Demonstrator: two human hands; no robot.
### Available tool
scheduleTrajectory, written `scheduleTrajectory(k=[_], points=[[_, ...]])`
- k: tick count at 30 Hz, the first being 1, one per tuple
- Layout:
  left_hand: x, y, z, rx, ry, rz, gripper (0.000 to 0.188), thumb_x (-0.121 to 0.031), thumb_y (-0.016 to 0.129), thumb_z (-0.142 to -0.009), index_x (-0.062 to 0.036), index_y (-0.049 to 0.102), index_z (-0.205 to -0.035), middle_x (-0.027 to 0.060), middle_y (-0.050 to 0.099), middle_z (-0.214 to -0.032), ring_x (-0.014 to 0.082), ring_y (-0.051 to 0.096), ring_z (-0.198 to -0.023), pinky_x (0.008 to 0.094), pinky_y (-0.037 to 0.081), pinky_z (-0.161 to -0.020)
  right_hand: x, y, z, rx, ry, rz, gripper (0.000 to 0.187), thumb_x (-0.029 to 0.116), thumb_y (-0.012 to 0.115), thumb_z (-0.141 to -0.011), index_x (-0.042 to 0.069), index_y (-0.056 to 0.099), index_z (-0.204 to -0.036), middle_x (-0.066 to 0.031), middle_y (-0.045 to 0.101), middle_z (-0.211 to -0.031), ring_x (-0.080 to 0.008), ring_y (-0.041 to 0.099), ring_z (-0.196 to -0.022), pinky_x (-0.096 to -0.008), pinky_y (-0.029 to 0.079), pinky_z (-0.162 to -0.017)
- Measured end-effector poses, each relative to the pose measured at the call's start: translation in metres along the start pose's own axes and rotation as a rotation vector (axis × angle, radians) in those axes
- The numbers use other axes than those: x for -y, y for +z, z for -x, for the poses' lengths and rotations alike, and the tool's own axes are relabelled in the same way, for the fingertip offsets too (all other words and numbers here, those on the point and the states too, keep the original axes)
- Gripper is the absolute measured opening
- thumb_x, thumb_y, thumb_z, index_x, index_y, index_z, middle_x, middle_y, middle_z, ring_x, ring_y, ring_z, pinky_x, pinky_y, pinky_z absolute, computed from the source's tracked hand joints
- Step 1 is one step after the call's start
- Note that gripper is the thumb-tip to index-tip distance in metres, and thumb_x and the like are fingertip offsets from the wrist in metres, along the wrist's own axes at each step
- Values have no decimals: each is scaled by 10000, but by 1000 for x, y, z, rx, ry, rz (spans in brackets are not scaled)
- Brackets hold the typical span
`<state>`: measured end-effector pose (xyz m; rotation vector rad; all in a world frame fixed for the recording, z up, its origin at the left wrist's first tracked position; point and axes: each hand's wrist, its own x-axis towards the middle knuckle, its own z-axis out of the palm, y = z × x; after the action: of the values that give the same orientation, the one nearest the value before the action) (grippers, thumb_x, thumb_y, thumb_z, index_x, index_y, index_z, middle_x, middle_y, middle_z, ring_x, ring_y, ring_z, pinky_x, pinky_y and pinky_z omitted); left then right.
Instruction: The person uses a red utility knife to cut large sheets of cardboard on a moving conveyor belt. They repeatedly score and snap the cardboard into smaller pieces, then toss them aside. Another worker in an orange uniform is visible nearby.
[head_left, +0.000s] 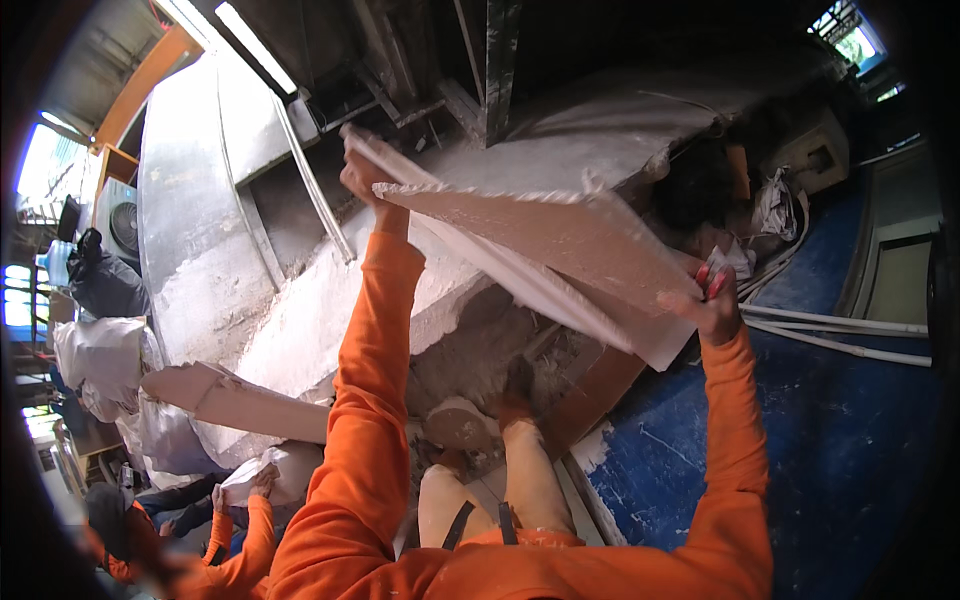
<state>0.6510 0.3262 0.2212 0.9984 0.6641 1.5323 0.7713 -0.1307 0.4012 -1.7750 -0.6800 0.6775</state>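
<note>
Two hands grip one pale, dusty sheet (560, 240) held in the air above the grey dusty slab (300, 330): left hand (362, 180) clasps its far corner, right hand (712, 300) its near edge.

Single head-worn fisheye view, steeply downward and close, over raised orange-sleeved arms.

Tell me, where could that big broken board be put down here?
Both hands, left and right, hold the board up. The blue floor, between the white pipes and the person's right sleeve, looks bare. Under the board, by the grey slab and the feet, it is crowded; lower left another person crouches among sacks.
</note>
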Motion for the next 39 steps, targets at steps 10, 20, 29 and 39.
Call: scheduleTrajectory(k=[10,20,29,39], points=[[-93,-200,63,34,-268,165,330,-374,548,-1037,-92,490,-1199,76,565,-964,189,550,-878,372,485,-821,-8,157,71,345,-752,340,556,340,793,-831,-32,670,-1227,-241,704,-1225,-296,723,-700,-352,562,-611],[-270,-333,310,-322,-1057,761,888,-816,430,-899,-231,389,-1566,53,404,-1603,321,370,-1462,504,267,-1228,-73,319,144,524,-634,315,619,466,794,-775,18,708,-1194,-214,702,-1237,-251,664,-617,-331,511,-547],[-180,-405,321,-429,-1001,391,791,-407,634,-861,39,387,-1465,211,518,-1417,353,532,-1299,471,434,-1119,-163,419,193,454,-624,331,420,253,769,-791,40,737,-1151,-236,684,-1268,-278,700,-698,-341,550,-631],[-52,-472,317,-419,-1156,487,503,-212,648,-913,45,518,-1325,185,631,-1266,325,647,-1131,438,532,-1008,-300,468,178,481,-343,429,311,82,714,-801,106,741,-1110,-134,671,-1331,-293,749,-901,-367,604,-722]])
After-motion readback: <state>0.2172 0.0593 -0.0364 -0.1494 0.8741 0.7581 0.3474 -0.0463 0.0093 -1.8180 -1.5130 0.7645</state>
